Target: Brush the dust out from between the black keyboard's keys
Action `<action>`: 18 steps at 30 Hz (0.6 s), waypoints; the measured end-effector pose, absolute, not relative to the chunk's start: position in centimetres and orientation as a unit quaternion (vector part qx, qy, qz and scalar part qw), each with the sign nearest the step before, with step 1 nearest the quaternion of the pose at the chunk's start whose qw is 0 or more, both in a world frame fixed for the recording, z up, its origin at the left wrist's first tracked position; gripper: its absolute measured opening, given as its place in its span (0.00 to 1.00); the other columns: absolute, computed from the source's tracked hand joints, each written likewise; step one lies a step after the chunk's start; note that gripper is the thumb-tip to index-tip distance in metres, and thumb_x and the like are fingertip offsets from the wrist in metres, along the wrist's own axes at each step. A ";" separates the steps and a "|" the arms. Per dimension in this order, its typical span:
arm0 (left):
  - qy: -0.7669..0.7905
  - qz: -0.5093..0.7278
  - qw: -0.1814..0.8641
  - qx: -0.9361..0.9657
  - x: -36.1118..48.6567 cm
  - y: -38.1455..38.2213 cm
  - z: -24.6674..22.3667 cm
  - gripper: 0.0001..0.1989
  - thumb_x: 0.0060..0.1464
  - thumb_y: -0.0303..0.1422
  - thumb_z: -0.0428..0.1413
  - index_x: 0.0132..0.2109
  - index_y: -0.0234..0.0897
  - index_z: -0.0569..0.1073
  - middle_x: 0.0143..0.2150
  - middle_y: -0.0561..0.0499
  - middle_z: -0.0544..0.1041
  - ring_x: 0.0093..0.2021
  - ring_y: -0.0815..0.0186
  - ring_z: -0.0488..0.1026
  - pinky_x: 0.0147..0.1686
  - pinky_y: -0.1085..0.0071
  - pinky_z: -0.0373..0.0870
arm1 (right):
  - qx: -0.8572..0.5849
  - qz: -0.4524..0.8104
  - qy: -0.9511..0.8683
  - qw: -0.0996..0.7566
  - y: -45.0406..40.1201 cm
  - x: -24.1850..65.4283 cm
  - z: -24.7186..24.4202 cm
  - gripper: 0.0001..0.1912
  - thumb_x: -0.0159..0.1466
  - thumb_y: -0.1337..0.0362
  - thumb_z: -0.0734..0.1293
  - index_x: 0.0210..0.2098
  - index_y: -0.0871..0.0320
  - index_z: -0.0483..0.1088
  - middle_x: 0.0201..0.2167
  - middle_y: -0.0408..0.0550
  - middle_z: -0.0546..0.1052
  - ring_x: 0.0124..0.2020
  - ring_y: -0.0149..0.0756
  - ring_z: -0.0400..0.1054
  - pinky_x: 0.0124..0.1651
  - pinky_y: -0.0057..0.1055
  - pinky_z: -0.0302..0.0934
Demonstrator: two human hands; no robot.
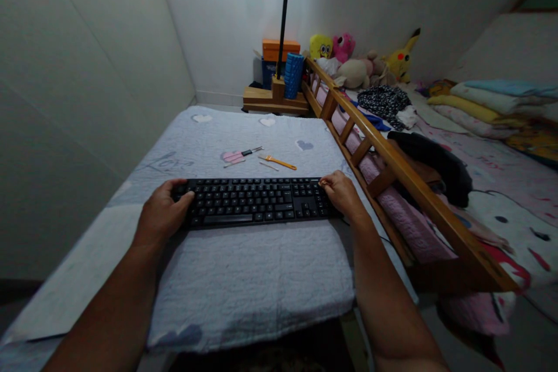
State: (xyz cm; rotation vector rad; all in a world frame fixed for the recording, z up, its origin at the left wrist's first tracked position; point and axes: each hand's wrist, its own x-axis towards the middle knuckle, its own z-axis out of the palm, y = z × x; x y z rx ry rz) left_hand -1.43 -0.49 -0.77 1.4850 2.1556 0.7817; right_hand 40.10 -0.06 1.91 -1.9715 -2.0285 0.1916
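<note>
A black keyboard (244, 200) lies across the light blue quilted cover. Its left end is in my left hand (168, 209), with the thumb on top and the fingers around the edge. At the right end, over the number keys, my right hand (342, 195) has its fingers pinched on something small and tan that I cannot make out. Beyond the keyboard lie an orange-handled brush (282, 163), a dark-handled tool (249, 152) and cotton swabs (269, 166).
A wooden bed rail (379, 139) runs along the right side, with clothes, folded blankets (501, 99) and plush toys (355, 72) beyond it. At the far end stand an orange box (280, 49), a blue roller (293, 75) and a black pole (285, 14) on a wooden base.
</note>
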 end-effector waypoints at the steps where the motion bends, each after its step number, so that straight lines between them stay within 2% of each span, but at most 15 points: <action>1: 0.773 0.279 0.203 0.532 -1.4 -0.5 -0.7 0.29 0.57 0.43 0.54 0.62 0.36 0.72 0.54 0.41 0.78 0.49 0.54 0.78 0.52 0.60 0.73 | -0.687 0.070 -0.708 0.150 -0.1 40.2 1.9 0.12 0.68 0.70 0.64 0.43 0.60 0.81 0.42 0.53 0.77 0.44 0.36 0.70 0.51 0.28 0.59; 11: 0.765 0.285 0.211 0.538 -1.3 -0.5 -0.6 0.29 0.57 0.42 0.54 0.63 0.34 0.71 0.56 0.39 0.77 0.54 0.53 0.76 0.57 0.58 0.70 | -0.660 0.126 -0.735 0.093 -2.7 41.3 2.9 0.12 0.69 0.69 0.64 0.41 0.59 0.81 0.41 0.52 0.77 0.43 0.36 0.71 0.48 0.27 0.60; 18: 0.776 0.269 0.201 0.534 -1.1 -0.6 -0.2 0.28 0.58 0.42 0.54 0.62 0.35 0.72 0.55 0.40 0.78 0.51 0.53 0.77 0.56 0.57 0.71 | -0.640 0.151 -0.749 0.081 -4.7 41.9 2.8 0.11 0.68 0.69 0.66 0.38 0.58 0.82 0.39 0.50 0.77 0.41 0.35 0.72 0.45 0.26 0.60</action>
